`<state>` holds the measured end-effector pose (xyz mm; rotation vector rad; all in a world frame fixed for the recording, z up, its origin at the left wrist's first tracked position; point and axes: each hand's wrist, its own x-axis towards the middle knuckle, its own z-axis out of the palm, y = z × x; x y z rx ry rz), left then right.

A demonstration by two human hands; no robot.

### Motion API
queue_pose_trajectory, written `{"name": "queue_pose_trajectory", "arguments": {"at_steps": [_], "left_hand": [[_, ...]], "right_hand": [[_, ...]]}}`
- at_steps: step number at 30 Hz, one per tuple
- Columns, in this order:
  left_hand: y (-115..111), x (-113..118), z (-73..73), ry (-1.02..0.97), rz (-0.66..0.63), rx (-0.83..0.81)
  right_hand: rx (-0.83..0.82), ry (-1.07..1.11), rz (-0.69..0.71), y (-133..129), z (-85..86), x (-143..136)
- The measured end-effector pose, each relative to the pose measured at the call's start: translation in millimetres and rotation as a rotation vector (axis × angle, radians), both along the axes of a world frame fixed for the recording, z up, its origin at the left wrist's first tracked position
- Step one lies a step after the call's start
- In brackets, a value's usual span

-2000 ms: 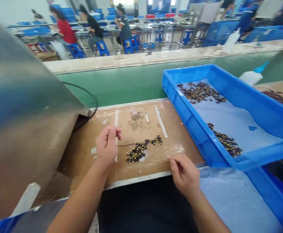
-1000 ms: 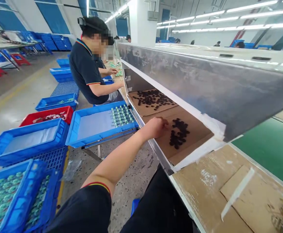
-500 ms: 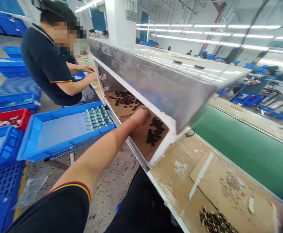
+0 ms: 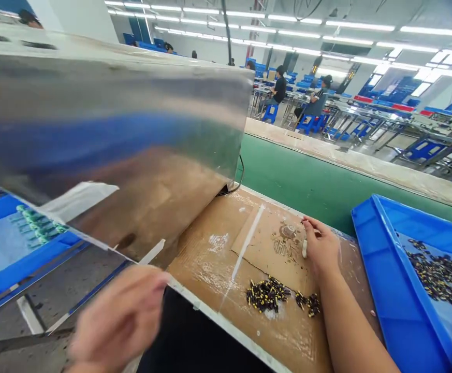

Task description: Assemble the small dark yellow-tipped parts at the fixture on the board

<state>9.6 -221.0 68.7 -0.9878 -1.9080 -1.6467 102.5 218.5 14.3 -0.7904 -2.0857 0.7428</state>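
Note:
My left hand is in the lower left beside the table's front edge, in front of the metal hood. It is blurred, but its fingers look curled together; anything inside them is too smeared to see. Over the cardboard on the table my right hand pinches thumb and index finger together, with a tiny dark bit at the tips that I cannot name. Just below those fingertips lies a small whitish piece. Nearer the front edge is a pile of small black-and-yellow pieces, with a smaller cluster to its right.
A metal hood fills the left side. A blue bin with many black-and-yellow pieces stands at the right. Behind the table runs a green belt. Another blue tray with green pieces is at the far left. People sit in the background.
The view has swung to the right. My left hand has come out from under the hood, away from the dark pieces there. My right hand and the blue bin now show.

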Motion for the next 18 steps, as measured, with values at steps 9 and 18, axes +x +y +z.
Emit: {"name": "queue_pose_trajectory", "arguments": {"at_steps": [9, 18], "left_hand": [[183.3, -2.8, -8.5, -0.504, -0.523, 0.007], [253.1, -25.5, -52.4, -1.214, -0.602, 0.247]], "right_hand": [[0.164, 0.019, 0.146, -4.2, -9.8, 4.6], [0.289, 0.028, 0.203, -6.4, -8.8, 5.1]]}}
